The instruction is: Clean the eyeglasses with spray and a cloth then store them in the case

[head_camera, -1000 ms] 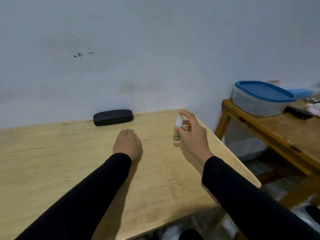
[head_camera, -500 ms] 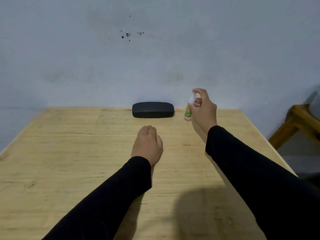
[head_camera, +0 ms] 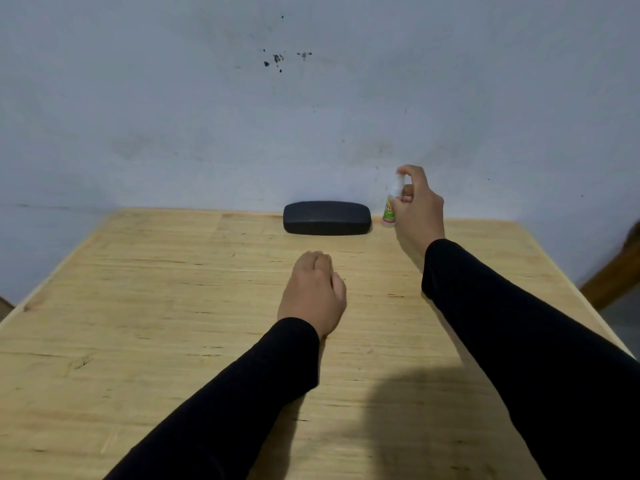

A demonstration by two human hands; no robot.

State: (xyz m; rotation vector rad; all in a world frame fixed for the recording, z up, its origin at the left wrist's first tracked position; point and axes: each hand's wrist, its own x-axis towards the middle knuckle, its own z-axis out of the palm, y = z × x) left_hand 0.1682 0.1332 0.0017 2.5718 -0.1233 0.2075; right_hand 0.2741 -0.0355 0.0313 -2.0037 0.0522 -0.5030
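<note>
Two hands are in view above the wooden table (head_camera: 138, 323). Our right hand (head_camera: 419, 209) is closed around the small spray bottle (head_camera: 390, 209), with the index finger resting on top of the nozzle. The bottle stands upright near the far edge of the table, just to the right of the case (head_camera: 327, 218). We cannot tell whether its base touches the table or is raised slightly off it.

Our left hand (head_camera: 313, 294) rests knuckles-up near the middle of the table, well apart from the case. Its fingers are curled under. We cannot tell whether they hold anything, because the back of the hand hides the palm.

The case is black, closed, and lies flat against the far wall (head_camera: 311, 116).

Status of the task, as we judge it:
1. The eyeglasses are not visible. They may be inside the closed case or under the left hand; the view does not settle this.
2. No cloth is visible.
3. The spray is in hand, but nothing is presented to it.

We therefore place the work at its start. Spraying, wiping and storing all appear to remain.
</note>
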